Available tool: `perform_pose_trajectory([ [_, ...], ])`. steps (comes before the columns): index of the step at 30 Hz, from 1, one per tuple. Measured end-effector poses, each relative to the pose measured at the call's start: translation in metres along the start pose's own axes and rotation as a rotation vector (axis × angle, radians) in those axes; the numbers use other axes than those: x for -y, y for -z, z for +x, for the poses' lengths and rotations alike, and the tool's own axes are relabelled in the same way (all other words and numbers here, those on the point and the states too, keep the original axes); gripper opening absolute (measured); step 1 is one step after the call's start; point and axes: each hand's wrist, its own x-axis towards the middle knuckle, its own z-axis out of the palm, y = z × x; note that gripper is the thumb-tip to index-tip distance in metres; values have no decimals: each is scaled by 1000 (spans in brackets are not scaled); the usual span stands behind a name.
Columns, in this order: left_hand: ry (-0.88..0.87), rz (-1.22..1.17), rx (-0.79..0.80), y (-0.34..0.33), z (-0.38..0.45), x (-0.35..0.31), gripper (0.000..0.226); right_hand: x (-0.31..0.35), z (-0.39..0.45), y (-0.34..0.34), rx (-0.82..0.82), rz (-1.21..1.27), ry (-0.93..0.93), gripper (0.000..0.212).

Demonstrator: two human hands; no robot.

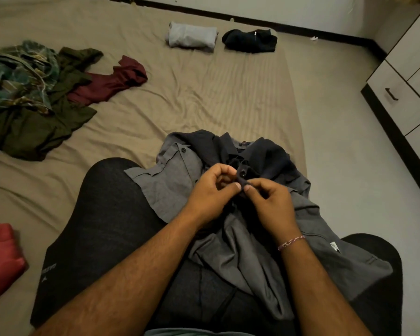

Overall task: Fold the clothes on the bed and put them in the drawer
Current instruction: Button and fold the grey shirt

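Note:
A grey button-up shirt (172, 180) lies crumpled over my lap at the near edge of the bed (204, 93). My left hand (211, 192) and my right hand (269, 202) meet at its dark front placket, each pinching the cloth beside a small button. A folded light grey garment (192, 38) and a folded dark garment (250, 41) lie at the far side of the bed. Unfolded clothes lie at the left: a plaid shirt (17, 73), an olive garment (34, 127) and a maroon one (109, 83).
A red garment (0, 253) lies at the bed's near left edge. A white drawer unit (398, 93) with a dark handle stands on the floor at the right, its drawers closed. Bare floor runs between it and the bed.

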Motion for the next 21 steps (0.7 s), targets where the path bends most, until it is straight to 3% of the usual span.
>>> perform_pose_trajectory([
  [3,-226,663,7,-1,-5,11,39,1,5,8,-97,138,-69,12],
  [5,-264,843,-123,0,-7,11,28,2,6,12,-126,170,-92,13],
  [9,-268,718,-351,14,-1,1,15,3,6,19,-107,149,-81,9],
  [14,-313,487,-531,35,2,-15,11,0,8,29,94,-58,-28,20],
  [18,-320,527,-570,53,11,-18,8,3,8,37,259,-83,-45,20],
  [21,-310,439,-535,57,15,-19,17,3,8,44,253,-75,-45,20],
])
